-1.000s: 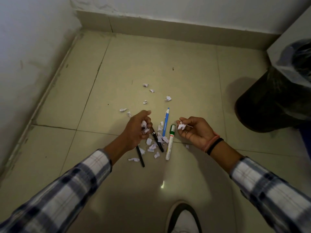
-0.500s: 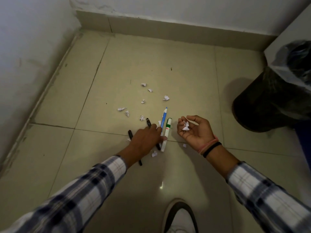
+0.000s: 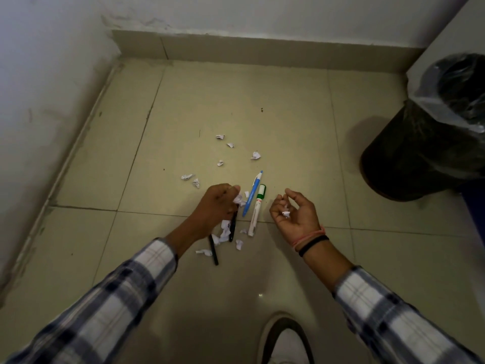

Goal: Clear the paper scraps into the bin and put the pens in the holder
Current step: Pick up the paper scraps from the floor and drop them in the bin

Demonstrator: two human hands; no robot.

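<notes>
Several white paper scraps (image 3: 254, 155) lie scattered on the tiled floor, more of them bunched near my left wrist. My left hand (image 3: 219, 206) hovers just above the floor, its fingertips pinched on a scrap. My right hand (image 3: 295, 215) rests palm up to the right, fingers curled, cupping a few scraps. Between the hands lie a blue pen (image 3: 252, 197) and a white marker with a green cap (image 3: 256, 210). Two black pens (image 3: 213, 250) lie under and behind my left hand, partly hidden. No pen holder is in view.
A black bin (image 3: 420, 153) lined with a clear bag stands at the right, beside a white cabinet corner. Walls close the left and far sides. My white shoe (image 3: 284, 342) is at the bottom centre.
My left hand, pressed flat on the floor half a second ago, has lifted with a scrap pinched in its fingers. My right hand stays cupped, palm up.
</notes>
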